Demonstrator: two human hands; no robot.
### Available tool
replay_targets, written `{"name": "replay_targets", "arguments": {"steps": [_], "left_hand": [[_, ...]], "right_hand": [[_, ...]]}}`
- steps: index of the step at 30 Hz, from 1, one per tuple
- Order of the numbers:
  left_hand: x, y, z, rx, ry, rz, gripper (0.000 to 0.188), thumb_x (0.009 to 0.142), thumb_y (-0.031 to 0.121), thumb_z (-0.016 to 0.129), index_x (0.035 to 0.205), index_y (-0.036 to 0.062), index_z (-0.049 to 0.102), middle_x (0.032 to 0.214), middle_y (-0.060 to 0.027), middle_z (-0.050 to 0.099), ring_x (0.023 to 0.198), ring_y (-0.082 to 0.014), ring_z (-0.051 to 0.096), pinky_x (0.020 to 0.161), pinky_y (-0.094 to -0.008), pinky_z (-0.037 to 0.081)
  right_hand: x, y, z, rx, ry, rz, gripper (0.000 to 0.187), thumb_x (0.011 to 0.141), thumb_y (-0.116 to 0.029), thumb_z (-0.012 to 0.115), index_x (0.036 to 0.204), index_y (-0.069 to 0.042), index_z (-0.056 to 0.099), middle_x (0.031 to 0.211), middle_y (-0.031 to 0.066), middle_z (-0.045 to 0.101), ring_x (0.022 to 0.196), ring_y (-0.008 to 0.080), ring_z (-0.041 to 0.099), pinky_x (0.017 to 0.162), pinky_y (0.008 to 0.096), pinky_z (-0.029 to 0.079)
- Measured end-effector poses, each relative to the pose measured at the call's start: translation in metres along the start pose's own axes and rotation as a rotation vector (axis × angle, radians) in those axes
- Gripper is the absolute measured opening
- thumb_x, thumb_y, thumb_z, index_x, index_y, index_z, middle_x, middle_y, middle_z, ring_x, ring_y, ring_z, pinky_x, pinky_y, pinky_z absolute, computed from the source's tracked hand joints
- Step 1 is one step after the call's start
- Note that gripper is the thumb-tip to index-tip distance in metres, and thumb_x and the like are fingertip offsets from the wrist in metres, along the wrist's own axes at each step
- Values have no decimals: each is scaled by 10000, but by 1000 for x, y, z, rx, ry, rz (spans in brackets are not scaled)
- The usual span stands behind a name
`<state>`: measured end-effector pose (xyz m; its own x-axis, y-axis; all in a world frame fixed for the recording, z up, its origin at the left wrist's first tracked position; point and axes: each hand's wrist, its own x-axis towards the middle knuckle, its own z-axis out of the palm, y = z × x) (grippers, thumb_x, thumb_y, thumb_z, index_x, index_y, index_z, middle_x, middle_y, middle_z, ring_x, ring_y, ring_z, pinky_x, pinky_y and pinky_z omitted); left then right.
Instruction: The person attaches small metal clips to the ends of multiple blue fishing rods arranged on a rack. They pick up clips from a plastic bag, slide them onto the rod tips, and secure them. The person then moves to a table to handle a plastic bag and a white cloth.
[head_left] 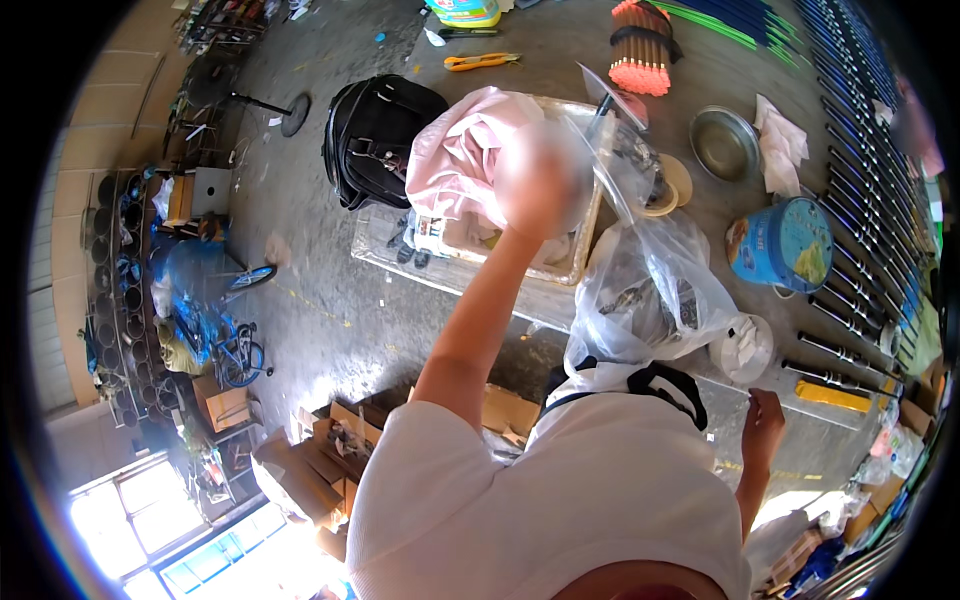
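My left hand reaches forward over a shallow tray on the table; a blur covers its fingers, so I cannot tell what they hold. Right beside it, a crumpled pale pink cloth or bag lies across the tray's left part. My right hand hangs low at the right, near the table's front edge, with its fingers loosely bent and apart and nothing visible in them. A clear plastic bag with dark small pieces sits between the hands. Small dark parts lie in the tray's right side.
A black backpack stands left of the tray. Farther right are a metal bowl, a blue bucket and a long row of dark rods. An orange-handled cutter and a bundle of orange-tipped sticks lie at the back.
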<state>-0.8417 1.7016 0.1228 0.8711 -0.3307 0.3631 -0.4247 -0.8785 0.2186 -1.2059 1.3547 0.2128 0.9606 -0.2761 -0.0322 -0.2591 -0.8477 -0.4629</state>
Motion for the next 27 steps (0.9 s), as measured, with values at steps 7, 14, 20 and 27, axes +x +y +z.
{"name": "replay_targets", "arguments": {"steps": [7, 14, 20, 27], "left_hand": [[15, -7, -26, -293, -9, -184, 122, 838, 176, 699, 886, 67, 674, 915, -98, 638, 775, -307, 623, 657, -391, 491], [20, -13, -103, -1288, -122, -404, 191, 951, 183, 583, 991, 9, 651, 899, -14, 671, 679, -65, 535, 585, -220, 411], [3, -6, -13, -228, 83, 89, 177, 880, 224, 664, 1006, 101, 650, 1071, -35, 650, 792, -229, 643, 627, -368, 511], [15, -9, -32, -273, -55, -85, 110, 800, 131, 718, 848, 65, 645, 916, -106, 639, 830, -304, 625, 685, -382, 499]], "right_hand": [[-18, -8, -2, 22, -23, 178, 151, 874, 39, 550, 974, -25, 644, 863, 137, 628, 734, 325, 612, 629, 389, 478], [-11, -9, 9, 42, -24, 93, 140, 867, 36, 560, 968, -24, 636, 869, 147, 630, 759, 344, 621, 647, 407, 485], [13, -17, 9, 30, -30, -1, 137, 855, 40, 563, 954, -23, 634, 877, 147, 636, 775, 359, 625, 669, 410, 494], [2, -19, -7, 0, 0, 68, 135, 859, 27, 572, 954, -33, 646, 871, 137, 641, 781, 349, 632, 668, 406, 497]]}}
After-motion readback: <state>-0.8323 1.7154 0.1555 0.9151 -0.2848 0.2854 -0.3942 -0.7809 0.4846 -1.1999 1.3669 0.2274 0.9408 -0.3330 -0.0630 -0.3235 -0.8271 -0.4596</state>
